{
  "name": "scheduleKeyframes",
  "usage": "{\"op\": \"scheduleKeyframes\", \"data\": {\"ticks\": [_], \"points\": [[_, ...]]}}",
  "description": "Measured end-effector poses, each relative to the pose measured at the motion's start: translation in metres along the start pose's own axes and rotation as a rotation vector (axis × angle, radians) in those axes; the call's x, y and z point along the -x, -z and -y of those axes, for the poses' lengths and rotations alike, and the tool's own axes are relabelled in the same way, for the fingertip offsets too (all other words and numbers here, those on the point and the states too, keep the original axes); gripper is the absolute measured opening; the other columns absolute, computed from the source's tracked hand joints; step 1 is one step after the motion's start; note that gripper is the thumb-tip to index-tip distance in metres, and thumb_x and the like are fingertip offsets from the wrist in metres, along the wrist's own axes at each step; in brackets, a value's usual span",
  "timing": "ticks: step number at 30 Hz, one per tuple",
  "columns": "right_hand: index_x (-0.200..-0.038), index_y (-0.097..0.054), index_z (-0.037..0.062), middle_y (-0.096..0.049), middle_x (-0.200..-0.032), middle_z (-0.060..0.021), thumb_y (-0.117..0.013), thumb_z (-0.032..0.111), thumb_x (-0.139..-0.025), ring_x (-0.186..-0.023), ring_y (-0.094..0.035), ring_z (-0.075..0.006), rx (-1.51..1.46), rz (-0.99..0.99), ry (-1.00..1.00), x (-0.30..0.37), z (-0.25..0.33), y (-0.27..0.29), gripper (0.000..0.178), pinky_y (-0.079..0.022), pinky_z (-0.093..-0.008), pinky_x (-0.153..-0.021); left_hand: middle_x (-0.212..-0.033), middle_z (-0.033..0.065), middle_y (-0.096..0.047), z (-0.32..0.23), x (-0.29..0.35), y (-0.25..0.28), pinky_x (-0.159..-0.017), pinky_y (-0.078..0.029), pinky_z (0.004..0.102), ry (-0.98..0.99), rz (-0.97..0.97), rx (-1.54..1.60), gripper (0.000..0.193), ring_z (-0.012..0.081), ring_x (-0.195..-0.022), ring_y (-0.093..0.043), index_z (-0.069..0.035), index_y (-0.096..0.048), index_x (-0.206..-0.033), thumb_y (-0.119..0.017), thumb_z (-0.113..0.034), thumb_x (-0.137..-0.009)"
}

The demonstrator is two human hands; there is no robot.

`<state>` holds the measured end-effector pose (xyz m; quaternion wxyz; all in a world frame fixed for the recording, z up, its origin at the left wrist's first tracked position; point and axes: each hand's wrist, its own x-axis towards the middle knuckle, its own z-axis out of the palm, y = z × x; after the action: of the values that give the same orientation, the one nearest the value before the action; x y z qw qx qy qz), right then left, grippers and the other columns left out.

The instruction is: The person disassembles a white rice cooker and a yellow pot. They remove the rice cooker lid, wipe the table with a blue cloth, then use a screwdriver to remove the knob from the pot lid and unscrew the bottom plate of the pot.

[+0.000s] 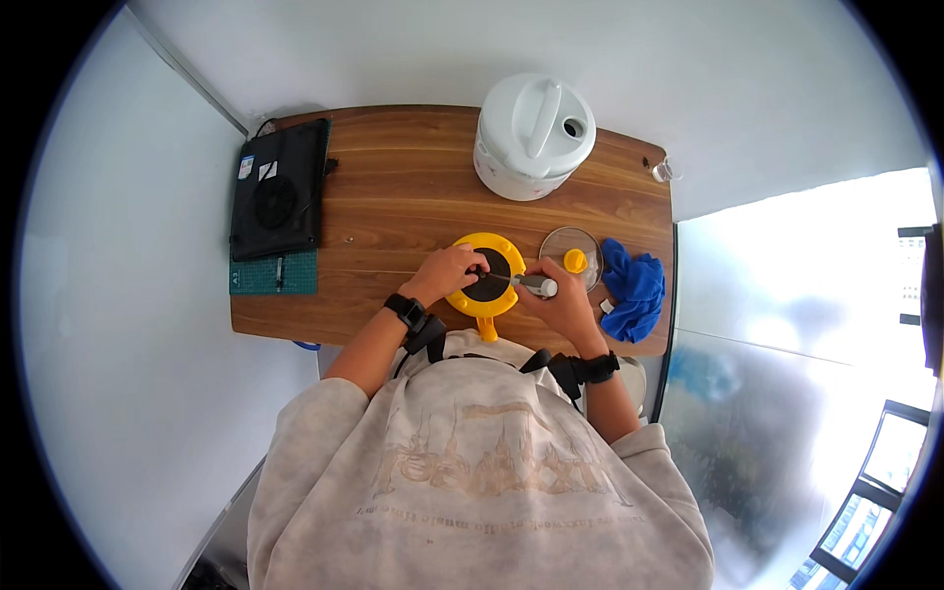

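Beige T-shirt (492, 472), cut off below; right hand (567, 305) grips a screwdriver (537, 285), tip indistinct over a yellow-rimmed base (484, 240); whether the left hand (445, 272) pinches anything, I cannot tell

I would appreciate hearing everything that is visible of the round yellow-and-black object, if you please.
The round yellow-and-black object has a plastic-looking yellow rim with small raised knobs, a dark centre, and a yellow handle pointing toward the front edge of the wood-look table on which it lies. The left hand appears to rest on its left side, over part of the centre; the right hand holds a screwdriver reaching over the centre. Tip contact cannot be made out.
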<state>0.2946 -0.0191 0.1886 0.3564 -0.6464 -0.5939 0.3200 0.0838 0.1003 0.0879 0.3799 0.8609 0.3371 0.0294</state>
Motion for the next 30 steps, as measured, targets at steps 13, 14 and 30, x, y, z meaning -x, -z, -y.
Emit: {"op": "scheduleKeyframes", "data": {"ticks": [13,14,30], "points": [[-0.095,-0.065,0.0016,-0.071,-0.083,-0.0175,-0.082,0.019,-0.081,-0.074,-0.071,-0.0330,0.007,-0.020,0.006,-0.0017,-0.0039,-0.0074,0.029,-0.055,-0.0361,-0.067,-0.097,0.0088,-0.065,-0.0013,0.0007,0.0015,-0.080,-0.054,0.0401,-0.007,0.007,0.006,0.019,0.0281,-0.093,-0.065,-0.017,-0.072,-0.103,-0.074,-0.015,-0.084],[-0.095,-0.065,0.0016,-0.071,-0.083,-0.0176,-0.082,0.019,-0.081,-0.074,-0.071,-0.0333,0.004,-0.023,0.010,-0.0017,-0.0038,-0.0079,0.029,-0.055,-0.0363,-0.066,-0.096,0.0091,-0.065,-0.0005,0.0009,0.0006,-0.079,-0.054,0.0403,-0.017,-0.010,0.019,0.019,0.0286,-0.092,-0.065,-0.016,-0.073,-0.103,-0.074,-0.015,-0.083],[-0.095,-0.065,0.0013,-0.071,-0.080,-0.0155,-0.082,0.021,-0.082,-0.071,-0.071,-0.0293,-0.010,-0.038,-0.015,-0.0016,-0.0058,-0.0079,0.029,-0.055,-0.0343,-0.066,-0.096,0.0084,-0.066,0.0020,0.0013,-0.0026,-0.079,-0.054,0.0396,-0.017,-0.019,0.023,0.020,0.0280,-0.091,-0.066,-0.016,-0.073,-0.103,-0.074,-0.014,-0.083]]}}
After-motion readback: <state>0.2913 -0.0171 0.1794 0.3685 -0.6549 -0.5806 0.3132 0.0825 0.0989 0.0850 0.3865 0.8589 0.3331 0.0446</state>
